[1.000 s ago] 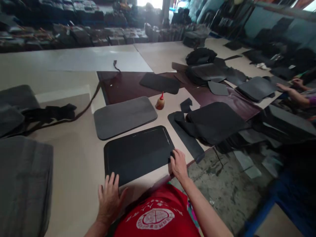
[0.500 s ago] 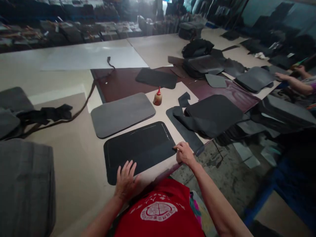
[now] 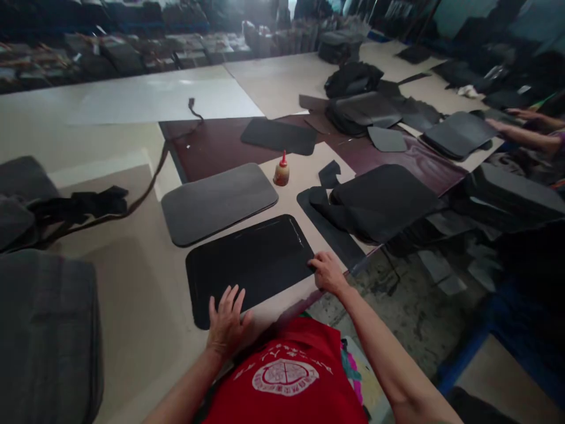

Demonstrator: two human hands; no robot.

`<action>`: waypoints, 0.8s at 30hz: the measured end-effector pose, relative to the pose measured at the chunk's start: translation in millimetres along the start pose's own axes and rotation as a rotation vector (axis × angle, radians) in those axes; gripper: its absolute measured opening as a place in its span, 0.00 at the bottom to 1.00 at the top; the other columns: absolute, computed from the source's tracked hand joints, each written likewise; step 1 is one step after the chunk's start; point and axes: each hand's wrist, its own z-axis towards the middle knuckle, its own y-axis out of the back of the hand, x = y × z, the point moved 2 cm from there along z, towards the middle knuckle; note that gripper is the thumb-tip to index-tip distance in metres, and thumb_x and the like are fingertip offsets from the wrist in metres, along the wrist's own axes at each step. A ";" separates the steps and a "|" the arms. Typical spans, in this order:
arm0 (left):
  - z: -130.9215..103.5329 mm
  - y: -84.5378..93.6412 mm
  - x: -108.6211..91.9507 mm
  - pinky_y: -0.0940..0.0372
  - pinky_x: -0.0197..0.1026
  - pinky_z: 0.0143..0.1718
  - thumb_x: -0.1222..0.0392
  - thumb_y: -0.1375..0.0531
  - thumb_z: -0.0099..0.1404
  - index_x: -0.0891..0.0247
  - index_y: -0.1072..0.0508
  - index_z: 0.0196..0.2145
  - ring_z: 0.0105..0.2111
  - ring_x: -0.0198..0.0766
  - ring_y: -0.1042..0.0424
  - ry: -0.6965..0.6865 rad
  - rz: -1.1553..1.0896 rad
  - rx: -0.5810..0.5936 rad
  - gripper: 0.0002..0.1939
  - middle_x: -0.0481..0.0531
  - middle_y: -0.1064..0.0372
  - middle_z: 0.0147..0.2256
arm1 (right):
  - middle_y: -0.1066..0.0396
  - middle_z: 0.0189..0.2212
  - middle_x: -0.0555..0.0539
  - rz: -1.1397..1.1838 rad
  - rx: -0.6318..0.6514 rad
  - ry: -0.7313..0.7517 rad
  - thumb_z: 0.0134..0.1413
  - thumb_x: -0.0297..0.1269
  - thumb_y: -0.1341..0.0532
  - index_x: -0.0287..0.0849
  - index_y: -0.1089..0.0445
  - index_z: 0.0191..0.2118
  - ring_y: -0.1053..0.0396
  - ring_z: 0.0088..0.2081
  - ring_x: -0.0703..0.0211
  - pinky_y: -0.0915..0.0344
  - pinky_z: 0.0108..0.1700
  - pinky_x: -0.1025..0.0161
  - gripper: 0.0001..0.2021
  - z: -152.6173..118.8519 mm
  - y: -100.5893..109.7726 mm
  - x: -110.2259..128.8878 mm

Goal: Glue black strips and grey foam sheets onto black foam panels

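Note:
A black rounded-corner panel (image 3: 247,256) lies flat on the table in front of me, with shiny wet-looking streaks along its far and right edges. My left hand (image 3: 227,321) rests on its near left part, fingers spread. At the panel's near right corner, my right hand (image 3: 326,271) is closed in a pinch; whatever small thing sits between the fingertips is too hidden to name. Just beyond the panel lies a stack of grey rounded panels (image 3: 220,203). A small squeeze bottle (image 3: 281,172) with brown contents and a red pointed nozzle stands upright behind it.
More black panels (image 3: 384,203) and offcuts are piled at right, by the table edge. A dark strap (image 3: 150,185) runs across the left side. Near left stands a bulky grey stack (image 3: 48,335). A co-worker's hands (image 3: 507,123) are over panels at far right.
My right hand has shifted slightly at the panel's right edge, and the small brown thing at its fingertips shows less. My left hand stays put. The co-worker's hands have moved a little.

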 end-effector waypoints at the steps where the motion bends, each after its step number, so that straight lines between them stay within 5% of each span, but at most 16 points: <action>1: -0.2 -0.1 0.2 0.71 0.67 0.67 0.50 0.46 0.69 0.67 0.35 0.61 0.64 0.55 0.44 -0.003 -0.002 0.001 0.28 0.66 0.40 0.63 | 0.34 0.41 0.43 0.002 0.007 0.006 0.46 0.19 0.44 0.43 0.23 0.43 0.40 0.45 0.52 0.41 0.51 0.57 0.21 -0.7 0.4 -0.7; 4: -0.5 -0.7 0.7 0.72 0.68 0.67 0.50 0.47 0.69 0.65 0.35 0.61 0.64 0.55 0.44 0.003 -0.005 0.006 0.27 0.65 0.40 0.63 | 0.33 0.41 0.44 0.015 -0.003 0.011 0.47 0.20 0.42 0.44 0.23 0.36 0.40 0.46 0.52 0.42 0.53 0.57 0.15 -3.6 4.2 -2.1; 8: -0.4 -0.2 -0.1 0.71 0.69 0.67 0.51 0.47 0.69 0.65 0.35 0.61 0.64 0.55 0.44 0.002 -0.006 -0.002 0.26 0.65 0.40 0.63 | 0.33 0.45 0.42 0.046 -0.084 -0.051 0.49 0.20 0.44 0.43 0.23 0.42 0.41 0.49 0.50 0.42 0.55 0.55 0.18 -4.0 2.9 0.8; 14: 1.9 3.2 -1.7 0.66 0.69 0.67 0.52 0.46 0.69 0.67 0.34 0.60 0.63 0.55 0.41 -0.010 0.006 -0.038 0.26 0.66 0.38 0.61 | 0.32 0.32 0.44 0.106 -0.165 -0.134 0.48 0.20 0.46 0.42 0.26 0.29 0.38 0.41 0.52 0.37 0.48 0.56 0.14 -10.9 -5.2 5.2; 20: 1.9 4.0 -0.1 0.59 0.70 0.65 0.54 0.46 0.67 0.64 0.37 0.63 0.61 0.57 0.38 -0.039 0.001 -0.094 0.29 0.65 0.36 0.61 | 0.28 0.49 0.40 0.122 -0.255 -0.132 0.59 0.26 0.47 0.41 0.26 0.50 0.34 0.52 0.51 0.35 0.57 0.51 0.18 -7.0 -19.8 34.4; 24: -4.2 0.0 9.7 0.50 0.73 0.60 0.54 0.44 0.62 0.50 0.53 0.69 0.57 0.60 0.33 -0.008 -0.085 -0.225 0.40 0.61 0.37 0.62 | 0.40 0.64 0.33 0.071 -0.226 -0.173 0.60 0.34 0.43 0.35 0.37 0.63 0.41 0.64 0.40 0.42 0.64 0.40 0.26 -11.5 -48.1 55.3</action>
